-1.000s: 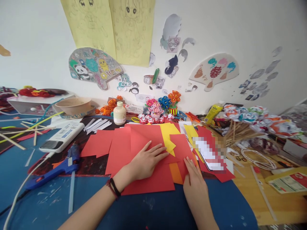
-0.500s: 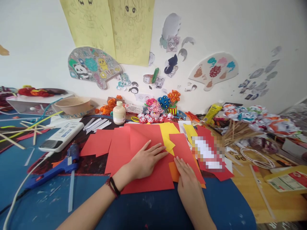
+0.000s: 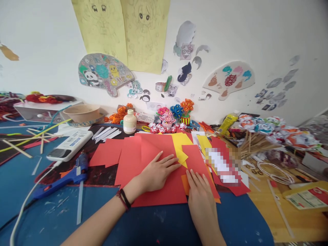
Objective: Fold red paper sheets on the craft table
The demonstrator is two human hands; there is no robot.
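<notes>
My left hand [image 3: 159, 172] lies flat with fingers spread on a large red sheet of paper [image 3: 164, 196]. On the right, my right hand [image 3: 201, 189] rests with its fingers stretched over a narrower red paper strip [image 3: 196, 157]. Beneath that strip an orange paper [image 3: 185, 184] peeks out. Yellow paper [image 3: 179, 147] shows between the red pieces, above my fingertips. Smaller red paper pieces [image 3: 106, 153] lie left of the large sheet. My palms hide parts of the papers.
A blue glue gun [image 3: 64, 182] and a white power strip [image 3: 70, 145] lie to the left. A cream bottle [image 3: 130, 123] stands behind the papers. Pipe-cleaner flowers [image 3: 176, 111] are near the wall. Scissors [image 3: 253, 168] and wrapped stick flowers [image 3: 271, 128] sit at the right.
The view has tilted slightly up and to the left. Both hands stay on the papers, with the right hand shifted only slightly.
</notes>
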